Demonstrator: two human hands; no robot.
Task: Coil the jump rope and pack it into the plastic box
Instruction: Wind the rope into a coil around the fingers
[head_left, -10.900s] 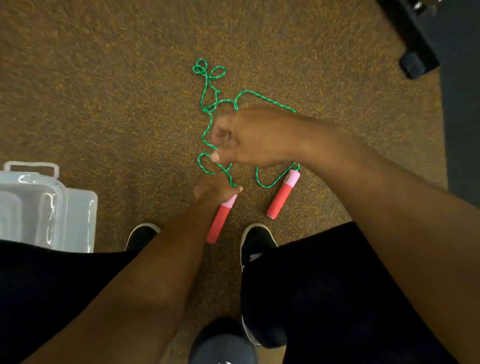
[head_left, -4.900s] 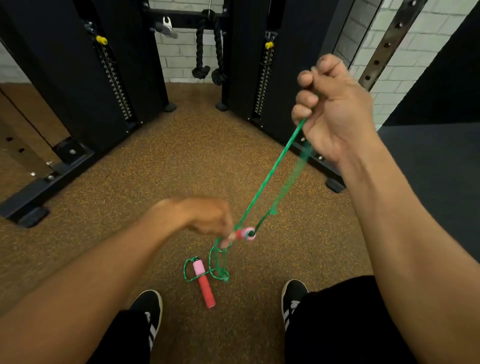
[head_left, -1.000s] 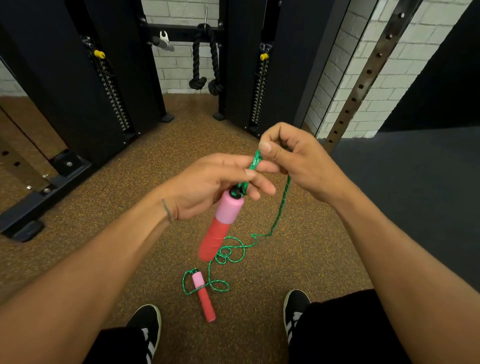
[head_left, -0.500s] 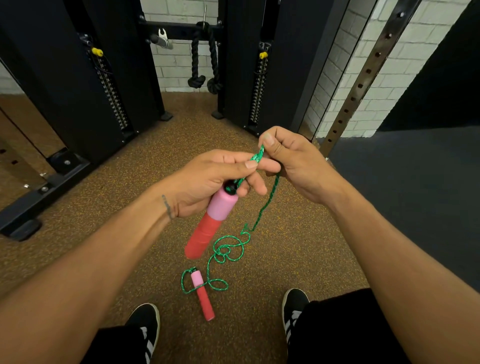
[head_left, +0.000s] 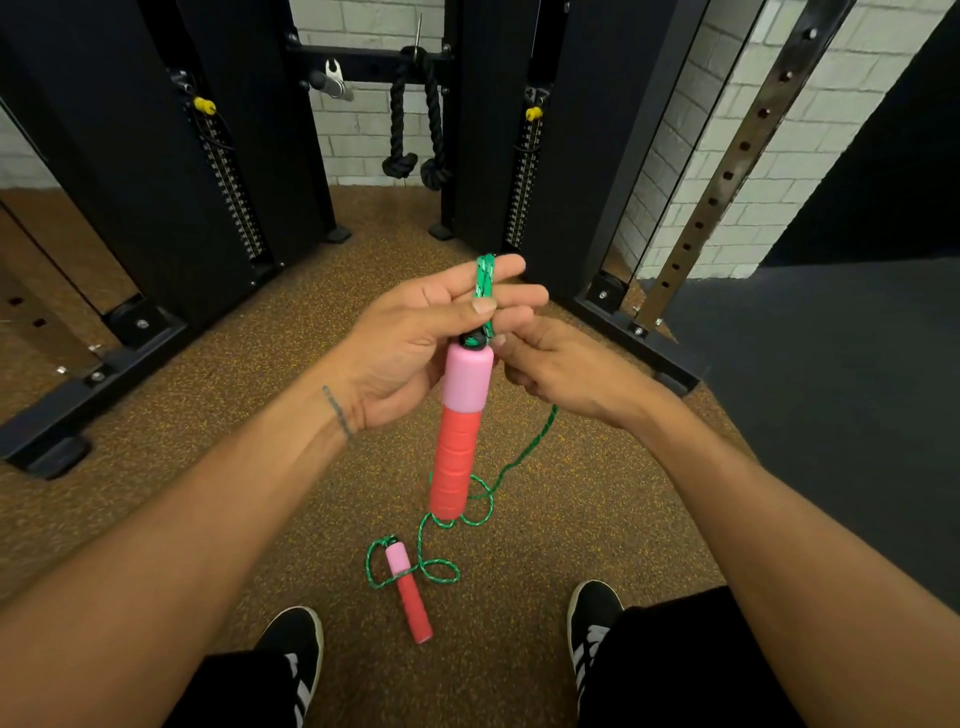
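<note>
Two ribbed cylindrical handles (head_left: 460, 431), braided cord (head_left: 484, 275).

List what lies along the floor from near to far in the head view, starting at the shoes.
Shoes → floor handle → rope loops on the floor → held handle → left hand with the rope fold → machine columns → hanging black rope → brick wall.

Rope (head_left: 530, 447): braided green cord, matt, speckled weave. Held handle (head_left: 460, 431): smooth pink upper section, ribbed red grip, matt. Floor (head_left: 234, 457): speckled brown, granular, rough. Upper frame: machine columns (head_left: 249, 130) of black matt metal; painted white brick wall (head_left: 737, 171).
</note>
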